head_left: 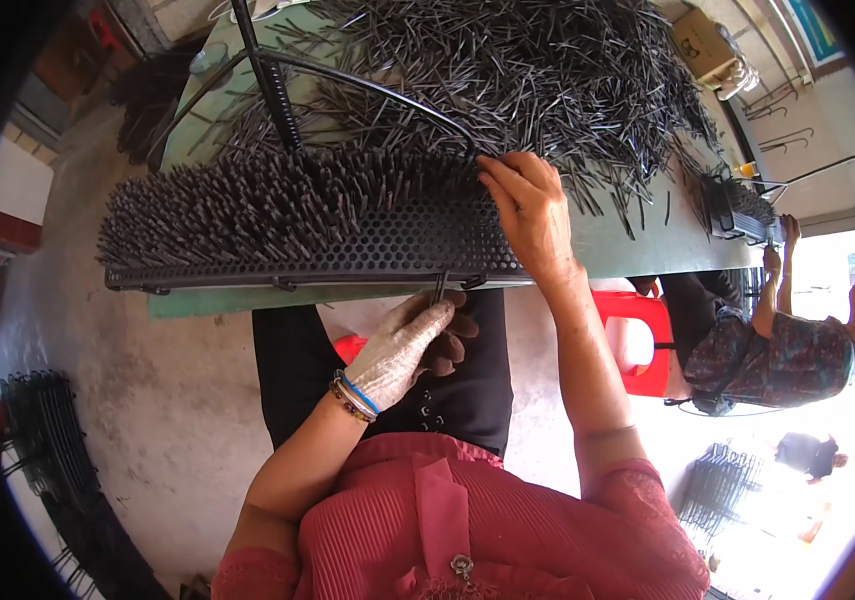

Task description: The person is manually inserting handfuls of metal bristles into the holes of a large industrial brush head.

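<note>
Center frame, a person's gloved left hand (403, 345) closes on dark strips (441, 286) just below the front edge of a perforated black rack (418, 235). The bare right hand (531, 215) bends its fingers at the rack's upper right; whether they grip anything cannot be told. Bristles (238, 215) fill the rack's left. A pile (508, 80) covers the table (638, 240), top; a co-worker (773, 362) sits at right.
</note>
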Demonstrator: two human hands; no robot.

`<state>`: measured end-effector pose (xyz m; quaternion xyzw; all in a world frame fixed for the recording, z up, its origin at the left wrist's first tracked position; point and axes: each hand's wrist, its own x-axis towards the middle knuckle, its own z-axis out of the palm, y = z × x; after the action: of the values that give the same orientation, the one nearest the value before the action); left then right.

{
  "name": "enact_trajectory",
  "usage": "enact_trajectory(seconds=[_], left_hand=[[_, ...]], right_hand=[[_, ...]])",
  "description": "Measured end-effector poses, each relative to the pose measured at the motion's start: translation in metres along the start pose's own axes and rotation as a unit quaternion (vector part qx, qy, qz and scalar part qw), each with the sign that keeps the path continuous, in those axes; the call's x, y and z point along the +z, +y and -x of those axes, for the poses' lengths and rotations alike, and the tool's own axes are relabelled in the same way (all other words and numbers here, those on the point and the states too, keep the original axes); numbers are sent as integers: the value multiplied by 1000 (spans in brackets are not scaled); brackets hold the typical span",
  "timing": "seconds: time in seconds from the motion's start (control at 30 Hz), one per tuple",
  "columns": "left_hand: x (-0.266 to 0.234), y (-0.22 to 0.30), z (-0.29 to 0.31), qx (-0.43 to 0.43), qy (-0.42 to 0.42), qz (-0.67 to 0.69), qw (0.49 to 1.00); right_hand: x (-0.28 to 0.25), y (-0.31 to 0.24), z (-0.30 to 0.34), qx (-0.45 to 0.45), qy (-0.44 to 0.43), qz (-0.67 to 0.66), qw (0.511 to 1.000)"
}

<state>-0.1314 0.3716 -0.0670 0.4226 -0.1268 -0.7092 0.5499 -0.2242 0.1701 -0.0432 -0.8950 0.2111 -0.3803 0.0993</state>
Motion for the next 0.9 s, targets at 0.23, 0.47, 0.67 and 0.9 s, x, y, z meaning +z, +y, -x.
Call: enact_trajectory(seconds=[0.23, 0.47, 0.67, 0.9], left_hand=[[3, 2, 2, 13, -12, 35, 999], [13, 8, 5, 95, -43, -50, 993], [8, 0, 5, 80, -22, -54, 995], [10, -6, 8, 44, -27, -44, 998]], right_hand=[[-16, -22, 3, 2, 51, -10, 999], [-36, -50, 30, 252, -275, -303, 877], [-47, -29, 25, 296, -26, -358, 885], [-35, 8, 12, 250, 102, -179, 946]])
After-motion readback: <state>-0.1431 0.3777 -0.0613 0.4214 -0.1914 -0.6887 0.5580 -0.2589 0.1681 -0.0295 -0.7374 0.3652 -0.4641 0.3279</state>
